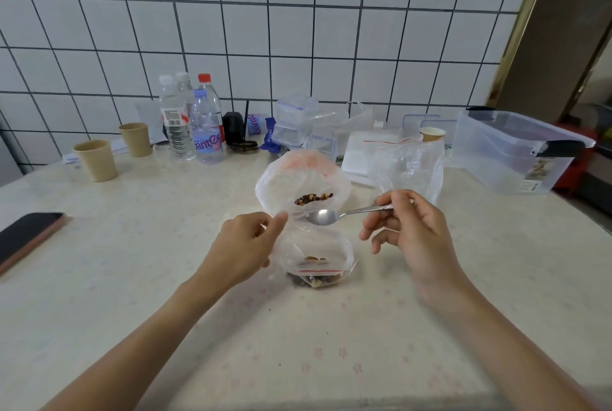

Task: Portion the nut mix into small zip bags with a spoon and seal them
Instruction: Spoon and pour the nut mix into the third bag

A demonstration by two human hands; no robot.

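1. Nut mix sits at the bottom of a big clear bag w/ reddish top, mouth spread open, mid-table.
2. Small zip bag w/ red seal line lies just in front of the big bag, nearer the person; some nuts inside, mouth open.
3. Spoon, metal, bowl looks empty, hangs over the gap btwn the two bags, at the big bag's near rim.
4. Right hand pinches the spoon handle w/ thumb & forefinger; other fingers loosely curled below.
5. Left hand pinches the near edge of the plastic btwn thumb & forefinger; can't tell which bag's rim it is.
6. Table is pale w/ faint flower print.
7. Crumpled clear bag stands right of the big bag, behind the right hand.
8. Back row by the tiled wall: water bottles, two brown paper cups at left, stacked clear containers, a large clear storage bin at far right.
9. Phone lies at the left edge, well apart.
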